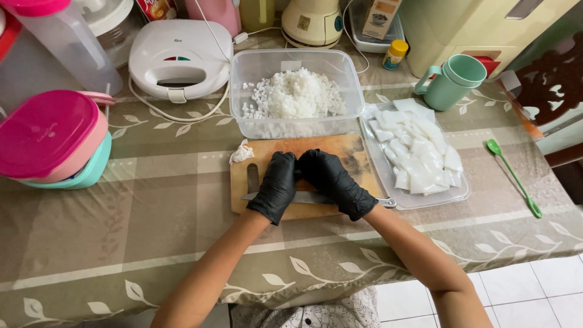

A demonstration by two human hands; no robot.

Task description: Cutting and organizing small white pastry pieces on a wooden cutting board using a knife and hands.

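Resting together on the wooden cutting board (340, 152), the black-gloved left hand (276, 185) and right hand (334, 182) curl their fingers downward. A knife (316, 198) lies flat under both palms; whether either hand grips it cannot be told.

You get bright, even, soft indoor light from above, with only faint shadows under your black-gloved left hand (276, 185) and black-gloved right hand (335, 182) on the worn wooden cutting board (352, 155). Mild glare sits on the glossy white sandwich maker (180, 58) and the clear plastic tub (294, 91). Focus is sharp centrally; the wide lens bends the table's edges, and the gloves lose detail in the dark.
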